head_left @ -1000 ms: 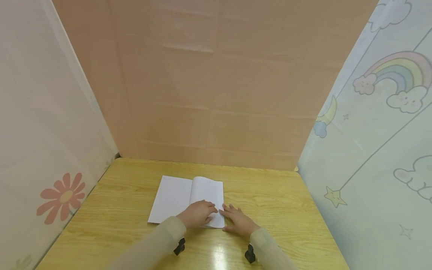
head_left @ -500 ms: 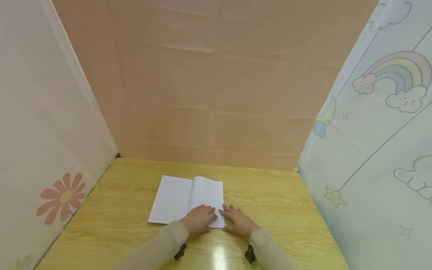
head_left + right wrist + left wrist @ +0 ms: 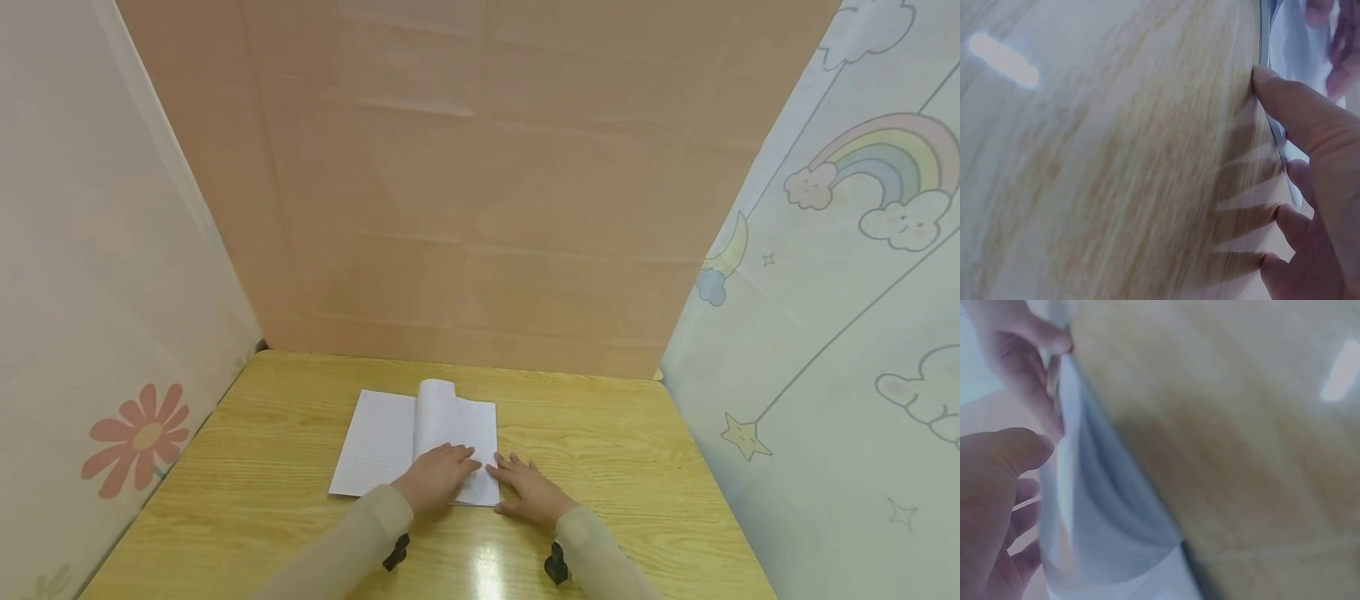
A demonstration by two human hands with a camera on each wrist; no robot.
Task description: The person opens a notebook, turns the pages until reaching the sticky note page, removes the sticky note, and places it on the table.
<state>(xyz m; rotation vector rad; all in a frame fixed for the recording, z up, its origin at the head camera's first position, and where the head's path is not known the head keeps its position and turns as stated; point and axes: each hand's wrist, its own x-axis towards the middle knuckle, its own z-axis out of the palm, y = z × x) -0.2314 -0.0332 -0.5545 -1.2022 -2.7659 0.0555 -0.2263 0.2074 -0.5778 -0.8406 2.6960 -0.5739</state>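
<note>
Lying splayed, holding nothing, the right hand (image 3: 531, 493) touched an open white-paper notebook (image 3: 375, 446); the left hand (image 3: 435, 477) met its curled page (image 3: 434, 417), its grip unclear.

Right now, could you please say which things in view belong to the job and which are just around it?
Job: open notebook; left hand, over its pages; right hand, at its edge.
Surroundings: wooden table; tan backdrop; flowered sheet; rainbow sheet.
</note>
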